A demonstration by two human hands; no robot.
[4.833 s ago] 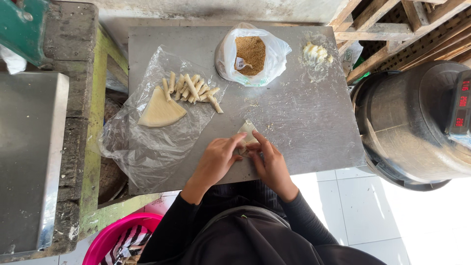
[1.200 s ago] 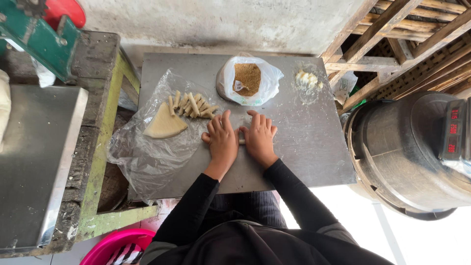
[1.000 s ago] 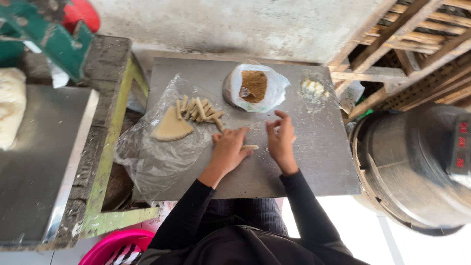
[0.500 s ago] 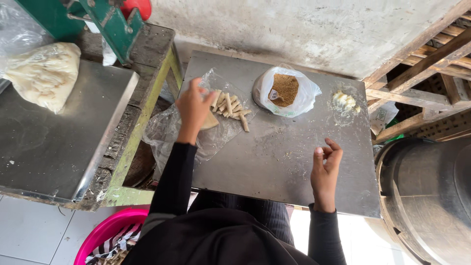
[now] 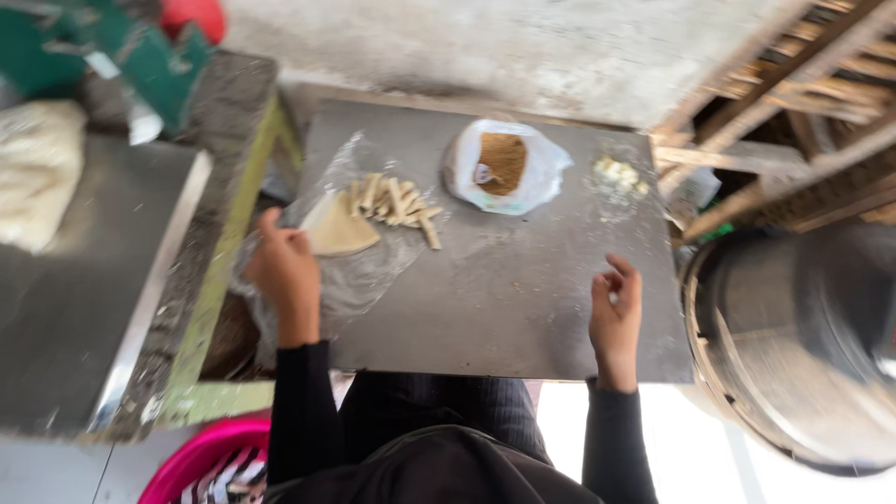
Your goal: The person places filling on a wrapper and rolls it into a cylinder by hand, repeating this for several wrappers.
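Observation:
My left hand [image 5: 285, 271] lies on a clear plastic sheet [image 5: 364, 280], its fingertips at the left edge of a stack of pale triangular wrappers [image 5: 338, 231]. Blur hides whether it pinches one. Just beyond the stack is a pile of several rolled pastry sticks [image 5: 397, 201]. My right hand [image 5: 616, 308] hovers over the front right of the grey metal board [image 5: 504, 299], fingers loosely curled and holding nothing. A white bag of brown filling [image 5: 504, 163] with a small spoon sits at the back centre.
A small heap of pale lumps [image 5: 616, 175] lies at the board's back right. A large metal pot [image 5: 803, 345] stands right of it, with wooden frames [image 5: 793, 84] behind. On the left are a steel counter [image 5: 75, 308], bagged dough [image 5: 37, 168] and a green machine [image 5: 112, 56]. Below is a pink basket [image 5: 201, 457].
My hands, together on a roll at the board's middle, split. The left went to the stick pile, then drew back beside the wrappers. The right moved to the front right.

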